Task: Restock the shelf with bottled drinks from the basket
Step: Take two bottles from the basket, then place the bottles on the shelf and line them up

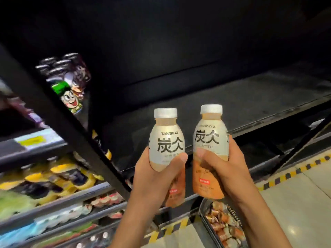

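Note:
Two latte bottles with white caps and silver-and-orange labels are held upright side by side in front of a dark shelf. My left hand grips the left bottle around its middle. My right hand grips the right bottle the same way. Both bottles hover just ahead of the shelf's front edge, apart from its board. Below my right forearm the black basket on the floor holds several more bottles lying down.
Cans with cartoon prints stand at the shelf's left end. A black upright post separates it from stocked shelves of packaged goods on the left. Yellow-black hazard tape runs along the floor by the shelf base.

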The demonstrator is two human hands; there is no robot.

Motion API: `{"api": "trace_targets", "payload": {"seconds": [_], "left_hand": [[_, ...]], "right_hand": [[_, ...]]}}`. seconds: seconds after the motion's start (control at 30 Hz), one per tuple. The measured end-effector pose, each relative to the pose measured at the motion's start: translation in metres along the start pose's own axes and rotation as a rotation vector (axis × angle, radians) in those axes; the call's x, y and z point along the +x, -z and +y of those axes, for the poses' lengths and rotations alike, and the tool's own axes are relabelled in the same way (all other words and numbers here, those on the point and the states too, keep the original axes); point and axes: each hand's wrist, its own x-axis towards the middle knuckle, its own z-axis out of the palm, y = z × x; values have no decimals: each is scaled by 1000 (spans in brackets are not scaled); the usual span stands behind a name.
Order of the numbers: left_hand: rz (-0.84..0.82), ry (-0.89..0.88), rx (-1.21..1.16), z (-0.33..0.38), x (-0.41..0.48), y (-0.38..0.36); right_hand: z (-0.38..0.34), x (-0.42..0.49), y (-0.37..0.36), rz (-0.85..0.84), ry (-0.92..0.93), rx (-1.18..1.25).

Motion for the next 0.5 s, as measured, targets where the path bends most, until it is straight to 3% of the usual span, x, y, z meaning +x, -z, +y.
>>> {"api": "trace_targets", "payload": {"seconds": [0.2, 0.5], "left_hand": [[179, -95, -91, 29, -63, 109], [462, -140, -111, 43, -151, 279]], "right_hand": [[-25, -42, -119, -342, 68, 43], [-15, -128, -289, -539, 101, 95]]}}
